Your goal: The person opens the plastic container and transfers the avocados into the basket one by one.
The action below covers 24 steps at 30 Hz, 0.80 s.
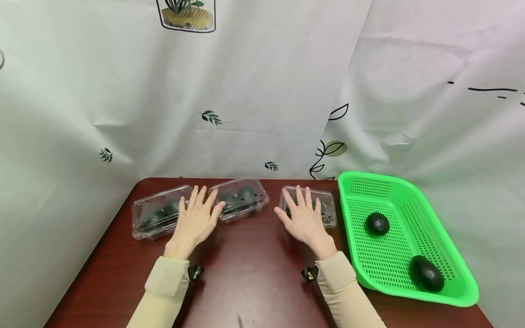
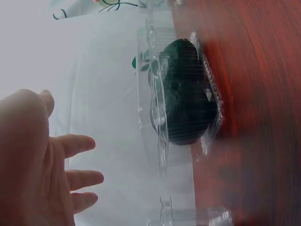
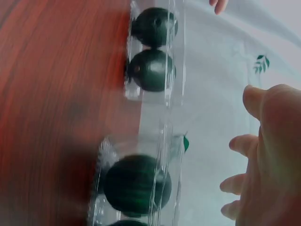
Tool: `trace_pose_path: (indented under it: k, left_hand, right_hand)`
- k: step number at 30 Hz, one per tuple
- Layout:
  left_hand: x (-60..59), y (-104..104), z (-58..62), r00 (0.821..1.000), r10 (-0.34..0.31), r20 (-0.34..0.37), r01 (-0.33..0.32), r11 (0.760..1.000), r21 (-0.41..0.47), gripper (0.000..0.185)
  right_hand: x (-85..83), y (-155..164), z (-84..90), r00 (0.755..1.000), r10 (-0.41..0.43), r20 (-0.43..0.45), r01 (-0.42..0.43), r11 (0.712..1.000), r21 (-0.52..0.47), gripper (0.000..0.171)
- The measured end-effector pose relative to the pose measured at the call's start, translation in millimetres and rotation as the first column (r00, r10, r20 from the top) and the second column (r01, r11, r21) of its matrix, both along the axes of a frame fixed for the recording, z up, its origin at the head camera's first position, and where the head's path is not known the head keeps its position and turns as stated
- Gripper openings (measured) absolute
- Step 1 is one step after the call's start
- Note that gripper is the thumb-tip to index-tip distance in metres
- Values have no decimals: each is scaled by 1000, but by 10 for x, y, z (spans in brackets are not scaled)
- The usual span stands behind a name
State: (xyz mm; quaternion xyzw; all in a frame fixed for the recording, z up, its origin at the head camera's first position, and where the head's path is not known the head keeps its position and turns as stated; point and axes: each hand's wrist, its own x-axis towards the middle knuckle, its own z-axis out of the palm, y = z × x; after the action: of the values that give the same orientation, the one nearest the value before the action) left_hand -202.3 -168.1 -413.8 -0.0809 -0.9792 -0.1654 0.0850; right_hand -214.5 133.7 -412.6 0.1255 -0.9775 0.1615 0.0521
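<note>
Three clear plastic clamshell boxes with dark avocados inside lie in a row at the back of the dark red table: a left box, a middle box and a right box. My left hand is spread flat between the left and middle boxes, its fingertips at their edges. My right hand is spread flat in front of the right box. Neither hand holds anything. The left wrist view shows the left hand beside a box with one avocado. In the right wrist view the right hand faces two boxed avocados.
A green perforated basket stands at the table's right edge, with two loose avocados in it, one mid-basket and one near its front. A white curtain printed with leaves hangs close behind the table.
</note>
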Motion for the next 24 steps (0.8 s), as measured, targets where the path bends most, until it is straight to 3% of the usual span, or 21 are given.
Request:
trace_pose_path:
  k: [4,7,14,20,24]
  left_hand:
    - [39,-90,11,999,12,-42,-11,999,31,70]
    - [79,-175,21,993,24,-119,-18,998,52,64]
    - [169,-467,43,951,111,-288,-77,989,127,40]
    - [272,-783,30,911,242,-334,-177,961,213,28]
    - [340,-1020,9,887,353,-298,-283,925,254,27]
  right_hand:
    - [20,-105,-3,1000,29,7,-29,1000,-10,66]
    - [34,-199,-14,998,56,3,-56,998,1,63]
    - [84,-500,-29,987,159,-28,-158,986,45,61]
    - [133,-860,-43,952,304,-27,-300,949,99,58]
    - [174,-1152,-79,913,405,-54,-394,908,147,55]
